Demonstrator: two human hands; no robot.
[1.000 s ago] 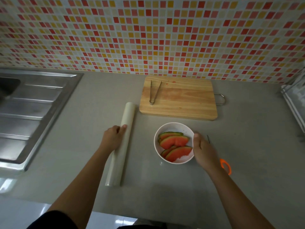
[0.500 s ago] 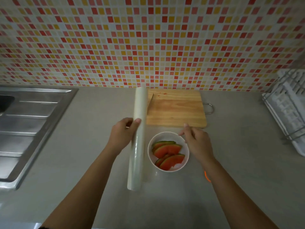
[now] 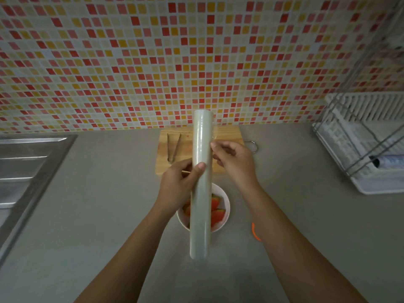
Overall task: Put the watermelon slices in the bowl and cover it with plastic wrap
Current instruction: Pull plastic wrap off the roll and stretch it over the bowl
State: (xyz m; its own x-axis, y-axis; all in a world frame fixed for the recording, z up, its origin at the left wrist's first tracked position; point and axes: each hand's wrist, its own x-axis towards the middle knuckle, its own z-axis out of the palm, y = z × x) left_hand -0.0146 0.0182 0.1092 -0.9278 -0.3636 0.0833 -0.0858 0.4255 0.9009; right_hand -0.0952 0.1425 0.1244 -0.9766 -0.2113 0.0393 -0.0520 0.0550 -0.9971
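A glossy, translucent roll of plastic wrap [image 3: 201, 184] catches the light above a smooth white bowl [image 3: 226, 209]. Behind lie a pale, matt wooden cutting board [image 3: 227, 133] carrying metal tongs [image 3: 173, 147], a brushed steel sink [image 3: 28, 167], a matt grey surface [image 3: 98, 204] and glazed mosaic wall tiles [image 3: 175, 62].

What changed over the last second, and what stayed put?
The left hand lifted the wrap roll off the counter and now holds it above the bowl. The right hand let go of the bowl and came up to the roll's right edge. Bowl, slices, board and tongs stayed put.
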